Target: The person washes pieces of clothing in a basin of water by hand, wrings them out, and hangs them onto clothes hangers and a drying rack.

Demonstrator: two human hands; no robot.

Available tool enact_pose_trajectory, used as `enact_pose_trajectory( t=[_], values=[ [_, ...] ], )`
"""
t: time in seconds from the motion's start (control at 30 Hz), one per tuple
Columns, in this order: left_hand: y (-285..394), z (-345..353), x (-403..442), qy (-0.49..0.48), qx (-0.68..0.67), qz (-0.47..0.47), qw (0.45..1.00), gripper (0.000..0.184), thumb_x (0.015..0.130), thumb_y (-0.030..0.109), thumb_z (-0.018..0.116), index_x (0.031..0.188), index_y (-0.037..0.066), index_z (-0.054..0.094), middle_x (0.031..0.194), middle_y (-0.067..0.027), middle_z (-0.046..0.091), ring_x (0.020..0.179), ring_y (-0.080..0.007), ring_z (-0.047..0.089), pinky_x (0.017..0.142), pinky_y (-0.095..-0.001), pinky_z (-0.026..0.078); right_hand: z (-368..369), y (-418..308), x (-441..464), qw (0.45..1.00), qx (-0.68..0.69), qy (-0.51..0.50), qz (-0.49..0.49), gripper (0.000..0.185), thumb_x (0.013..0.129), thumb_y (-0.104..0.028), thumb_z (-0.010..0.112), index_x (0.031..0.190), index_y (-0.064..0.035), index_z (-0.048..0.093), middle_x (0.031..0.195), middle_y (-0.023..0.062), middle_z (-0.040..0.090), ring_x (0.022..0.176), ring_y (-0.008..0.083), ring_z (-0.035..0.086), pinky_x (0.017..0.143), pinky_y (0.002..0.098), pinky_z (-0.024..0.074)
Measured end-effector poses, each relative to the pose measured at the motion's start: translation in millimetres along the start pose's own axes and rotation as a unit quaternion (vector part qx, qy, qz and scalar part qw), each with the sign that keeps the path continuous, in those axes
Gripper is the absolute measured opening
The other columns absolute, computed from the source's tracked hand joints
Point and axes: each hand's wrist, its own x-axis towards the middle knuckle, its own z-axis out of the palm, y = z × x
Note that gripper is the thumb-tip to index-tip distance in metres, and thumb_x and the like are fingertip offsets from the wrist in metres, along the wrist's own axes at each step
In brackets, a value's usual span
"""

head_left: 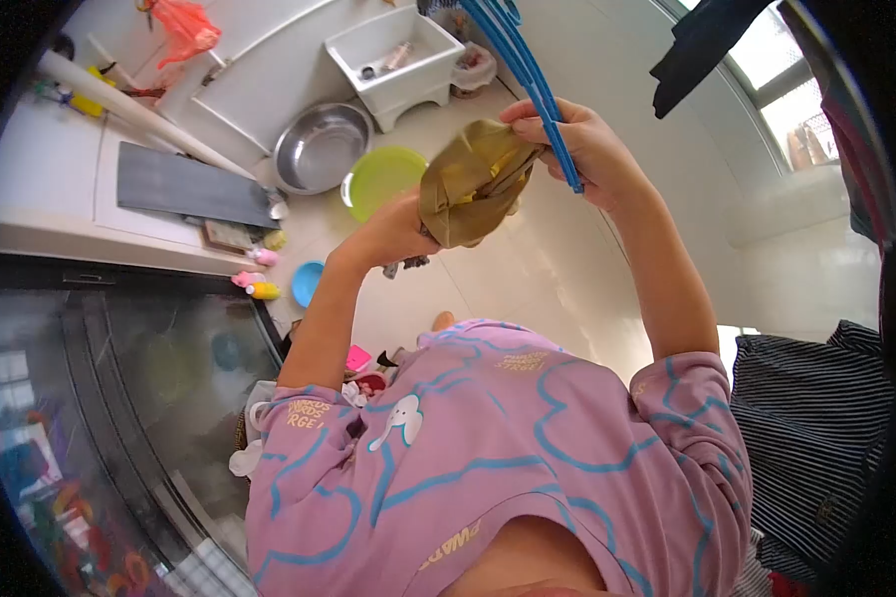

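A bunched olive-green cloth [468, 189] is held up in front of my chest. My left hand [396, 231] is closed on its lower left side, the fingers partly hidden behind it. A small dark patterned piece hangs beneath that hand. My right hand [574, 149] pinches the upper right edge of the cloth, and several blue plastic hangers [533, 75] run down across its fingers and palm. Something yellow shows within the folds.
Beyond the cloth are a green basin [383, 179], a metal basin [324, 149] and a white sink [393, 55]. A small blue bowl [308, 284] is on the floor. Dark clothing [702, 50] hangs at upper right, striped fabric [806, 438] at lower right. Glass doors [119, 398] stand left.
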Motion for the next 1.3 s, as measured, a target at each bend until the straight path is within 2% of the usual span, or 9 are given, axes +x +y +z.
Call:
enact_pose_trajectory(
  t=[0.17,0.37,0.5,0.53,0.67,0.9,0.97,1.07,1.3],
  values=[
    [-5.2,31.6,16.3,-0.047,-0.335,-0.026,0.941,0.060,0.075,0.021,0.076,0.131,0.011,0.057,0.134,-0.0064,0.053,0.106,-0.0156,0.055,0.093,-0.0304,0.043,-29.3,24.0,-21.7,0.997,-0.036,0.066,0.035,0.025,0.084,-0.012,0.065,0.105,0.0006,0.067,0.082,0.0042,0.065,0.058,0.0043,0.055,0.049,0.0163,0.0418],
    [18.5,91.5,52.6,0.104,-0.138,-0.019,0.985,0.055,0.076,0.035,0.078,0.124,0.013,0.062,0.117,-0.0072,0.057,0.109,-0.0186,0.053,0.093,-0.0311,0.042,-46.7,38.0,-59.4,0.986,-0.023,0.157,0.042,0.026,0.084,-0.014,0.066,0.106,0.0002,0.067,0.075,0.0024,0.062,0.053,0.0047,0.050,0.044,0.0168,0.0342],
    [9.1,121.3,76.0,0.138,-0.073,-0.013,0.988,0.043,0.077,0.032,0.076,0.113,0.011,0.066,0.107,-0.0077,0.059,0.097,-0.0192,0.059,0.081,-0.0307,0.047,-56.6,34.2,-85.7,0.975,-0.071,0.208,0.042,0.024,0.085,-0.015,0.067,0.106,-0.0018,0.068,0.074,0.0003,0.060,0.055,0.0037,0.048,0.045,0.0170,0.0329],
    [-0.9,130.8,83.2,0.141,-0.065,0.005,0.988,0.035,0.079,0.029,0.074,0.106,0.009,0.068,0.095,-0.0072,0.065,0.082,-0.0184,0.062,0.072,-0.0301,0.049,-64.4,35.1,-92.4,0.974,-0.079,0.207,0.037,0.024,0.086,-0.015,0.067,0.106,-0.0022,0.068,0.078,0.0005,0.061,0.059,0.0030,0.050,0.047,0.0162,0.0355],
    [2.7,134.9,86.0,0.115,-0.092,-0.090,0.985,0.025,0.082,0.022,0.070,0.100,0.005,0.068,0.078,-0.0055,0.069,0.063,-0.0148,0.061,0.060,-0.0275,0.048,-84.8,33.3,-116.4,0.974,-0.093,0.208,0.020,0.025,0.088,-0.016,0.066,0.109,-0.0033,0.067,0.081,-0.0007,0.063,0.062,0.0025,0.051,0.047,0.0162,0.0375],
    [38.9,67.2,81.5,0.019,-0.460,-0.151,0.875,0.016,0.086,0.018,0.067,0.097,0.006,0.066,0.082,-0.0010,0.068,0.069,-0.0111,0.064,0.062,-0.0232,0.051,-106.1,61.1,-133.8,0.961,-0.115,0.249,-0.021,0.020,0.087,-0.023,0.068,0.100,-0.0078,0.071,0.074,0.0001,0.060,0.063,0.0082,0.052,0.046,0.0212,0.0316],
    [68.1,50.8,82.0,0.005,-0.474,-0.150,0.868,0.017,0.087,0.017,0.066,0.099,0.006,0.066,0.084,-0.0014,0.068,0.068,-0.0118,0.065,0.062,-0.0236,0.052,-110.1,70.1,-134.9,0.960,-0.112,0.254,-0.024,0.022,0.087,-0.026,0.069,0.100,-0.0083,0.071,0.078,0.0011,0.061,0.067,0.0093,0.054,0.047,0.0208,0.0327],
    [82.0,33.6,91.9,-0.005,-0.468,-0.161,0.869,0.021,0.087,0.017,0.064,0.104,0.005,0.066,0.090,-0.0032,0.068,0.071,-0.0122,0.066,0.065,-0.0250,0.054,-113.1,81.1,-131.9,0.965,-0.084,0.245,-0.036,0.025,0.088,-0.029,0.070,0.103,-0.0091,0.071,0.065,-0.0061,0.048,0.054,0.0035,0.036,0.044,0.0198,0.0243],
    [97.3,-6.3,116.0,0.058,-0.392,-0.142,0.907,0.026,0.087,0.016,0.062,0.109,0.004,0.066,0.098,-0.0074,0.069,0.082,-0.0126,0.067,0.071,-0.0246,0.054,-126.0,82.5,-147.7,0.953,-0.132,0.249,-0.114,0.034,0.095,-0.039,0.057,0.103,-0.0082,0.070,0.071,-0.0028,0.051,0.066,0.0070,0.044,0.051,0.0230,0.0305]
  ],
)
